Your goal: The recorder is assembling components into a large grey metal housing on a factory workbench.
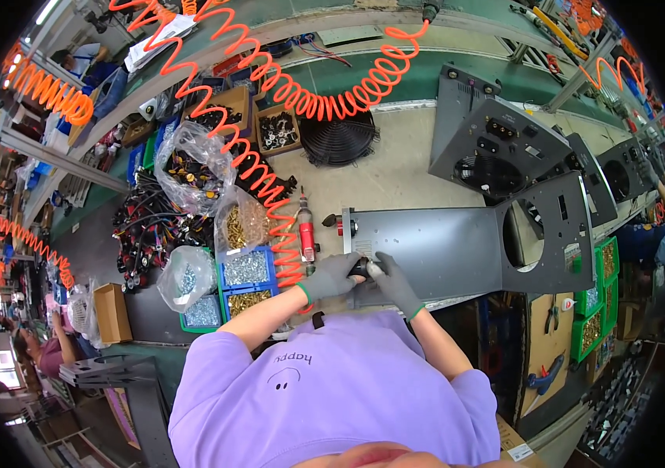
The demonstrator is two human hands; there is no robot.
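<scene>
Both my hands wear grey gloves with green cuffs. They meet at the near left corner of a grey bent sheet-metal panel (434, 246) lying on the bench. Between them is a small black round part (360, 267), its exact kind hidden by the fingers. My left hand (331, 278) is closed round its left side, and my right hand (396, 284) pinches it from the right. Another black fitting (331, 221) sticks out of the panel's left edge. Just left of the panel, a red pneumatic screwdriver (306, 231) stands beside an orange coiled hose (286, 249).
Blue bins of screws (246, 268) and a bag of brass fasteners (240, 222) are at my left, near tangled black wiring (149, 222). A black fan grille (339, 139) lies farther back. Grey panels with sockets (496, 144) stand at the right. Green bins (588, 335) sit lower right.
</scene>
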